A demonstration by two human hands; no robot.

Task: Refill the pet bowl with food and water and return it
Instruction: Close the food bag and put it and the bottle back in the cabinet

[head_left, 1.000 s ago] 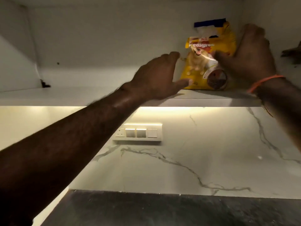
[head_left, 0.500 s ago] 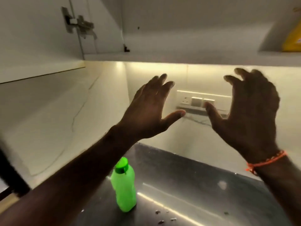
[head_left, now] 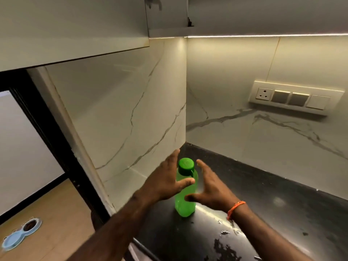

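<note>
A green plastic bottle with a darker green cap stands upright on the black countertop near the corner. My left hand is open on the bottle's left side, its thumb across the front of the bottle. My right hand is open on the bottle's right side, with an orange band at the wrist. Neither hand is closed around the bottle. A pale blue double pet bowl lies on the wooden floor at the lower left, one well dark, the other blue.
White marble walls meet in a corner behind the bottle. A socket and switch panel is on the back wall. An open cabinet door hangs overhead at the left. Wet patches mark the counter's front.
My hands left the yellow pet food bag on the upper shelf and dropped down to either side of the green bottle. The view swung down and left; the bag is out of sight.
</note>
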